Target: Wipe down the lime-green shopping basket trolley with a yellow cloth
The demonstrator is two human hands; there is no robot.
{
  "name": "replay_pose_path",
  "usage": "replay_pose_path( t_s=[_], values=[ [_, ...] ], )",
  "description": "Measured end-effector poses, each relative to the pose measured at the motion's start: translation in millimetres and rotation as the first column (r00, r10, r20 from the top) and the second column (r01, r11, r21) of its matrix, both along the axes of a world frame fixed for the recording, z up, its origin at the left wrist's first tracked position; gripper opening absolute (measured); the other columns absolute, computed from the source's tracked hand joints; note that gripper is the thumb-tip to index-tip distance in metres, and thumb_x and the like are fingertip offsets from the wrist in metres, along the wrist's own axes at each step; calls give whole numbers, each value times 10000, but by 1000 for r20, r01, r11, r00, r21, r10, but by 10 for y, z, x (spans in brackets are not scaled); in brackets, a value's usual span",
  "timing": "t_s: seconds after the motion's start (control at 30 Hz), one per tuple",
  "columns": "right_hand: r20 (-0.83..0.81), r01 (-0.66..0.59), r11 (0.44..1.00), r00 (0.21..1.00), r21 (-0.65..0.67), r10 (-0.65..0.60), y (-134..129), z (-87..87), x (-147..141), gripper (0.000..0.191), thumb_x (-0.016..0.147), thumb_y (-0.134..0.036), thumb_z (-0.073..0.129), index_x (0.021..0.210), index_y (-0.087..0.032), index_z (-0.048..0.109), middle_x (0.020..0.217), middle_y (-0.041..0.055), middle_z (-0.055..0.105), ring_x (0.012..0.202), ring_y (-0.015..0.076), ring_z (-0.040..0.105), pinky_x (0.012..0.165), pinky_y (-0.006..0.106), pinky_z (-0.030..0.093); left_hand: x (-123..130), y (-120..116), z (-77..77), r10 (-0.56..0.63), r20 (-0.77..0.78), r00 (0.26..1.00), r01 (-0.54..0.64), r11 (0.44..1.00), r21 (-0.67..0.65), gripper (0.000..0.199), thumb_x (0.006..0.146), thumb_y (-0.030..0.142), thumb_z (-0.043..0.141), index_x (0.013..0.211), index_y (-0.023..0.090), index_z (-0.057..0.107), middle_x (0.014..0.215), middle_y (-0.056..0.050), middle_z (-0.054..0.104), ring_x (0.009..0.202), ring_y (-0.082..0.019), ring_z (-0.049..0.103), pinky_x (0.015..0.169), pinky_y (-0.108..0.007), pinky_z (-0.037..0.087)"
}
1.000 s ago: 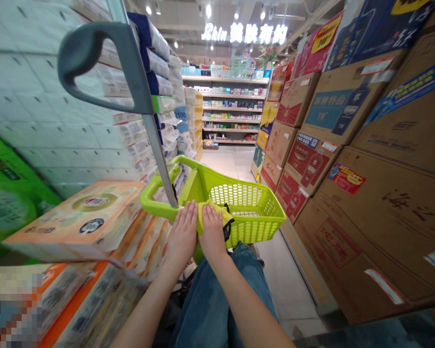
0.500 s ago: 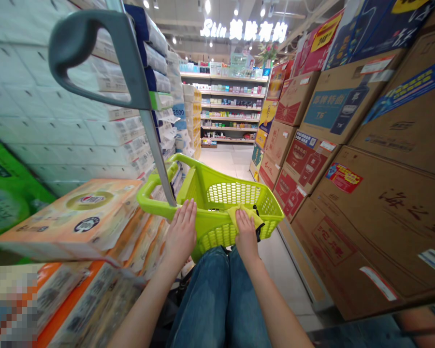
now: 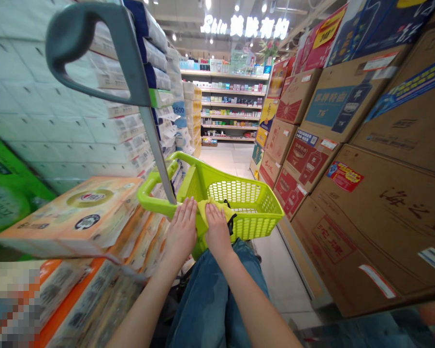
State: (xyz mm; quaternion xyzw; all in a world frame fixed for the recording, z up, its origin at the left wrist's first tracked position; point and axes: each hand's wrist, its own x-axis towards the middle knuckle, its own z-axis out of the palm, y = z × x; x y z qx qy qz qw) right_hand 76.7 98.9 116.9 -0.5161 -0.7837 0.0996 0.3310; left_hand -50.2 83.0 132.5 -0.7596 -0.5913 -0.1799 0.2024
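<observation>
A lime-green rolling shopping basket stands in front of my knees, its grey handle raised on a metal pole. My left hand grips the near rim beside the foot of the pole, fingers together over the edge. Just right of it, my right hand presses a yellow cloth with black trim onto the same rim. The cloth drapes over the edge, partly covered by my fingers. Both thumbs are mostly hidden.
Stacked cartons wall the right side. On the left are piled white tissue packs and an orange tissue pack close to my left arm. A tiled aisle leads to shelves of small goods.
My right hand has slid left along the basket rim with the yellow cloth, coming close to my left hand. The left hand stays at the same spot.
</observation>
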Motion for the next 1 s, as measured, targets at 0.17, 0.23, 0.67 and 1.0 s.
replay_pose_path(
  t_s=[0.17,0.23,0.67,1.0],
  values=[
    [51,88,996,995,31,-90,60,-268,492,844,633,68,382,1467,-58,419,1510,154,457,1439,238,365,1228,477,206,22,-14,22,9,23,1000,-9,1000,-6,664,823,91,428,1480,16,370,1572,-144,353,1485,-264,270,1229,-417,214],
    [64,137,990,988,27,-138,76,-358,708,838,632,74,371,1458,-56,434,1505,157,463,1436,239,371,1226,484,209,21,-17,25,4,36,999,-4,1000,-5,670,818,95,438,1481,25,371,1569,-145,357,1488,-263,264,1230,-419,212],
    [-13,21,998,1000,-51,-22,17,90,-96,798,658,32,434,1452,-48,435,1509,170,454,1437,246,367,1230,474,192,-4,-1,-4,-7,21,1000,6,1000,22,655,813,69,410,1467,41,398,1559,-151,376,1481,-258,282,1217,-426,245],
    [47,117,993,992,15,-118,77,-305,617,831,636,66,384,1455,-61,440,1502,154,469,1435,225,370,1229,466,210,13,-15,-1,-9,35,999,8,1000,23,690,805,87,439,1488,33,355,1573,-144,353,1490,-255,261,1228,-412,220]
  ],
)
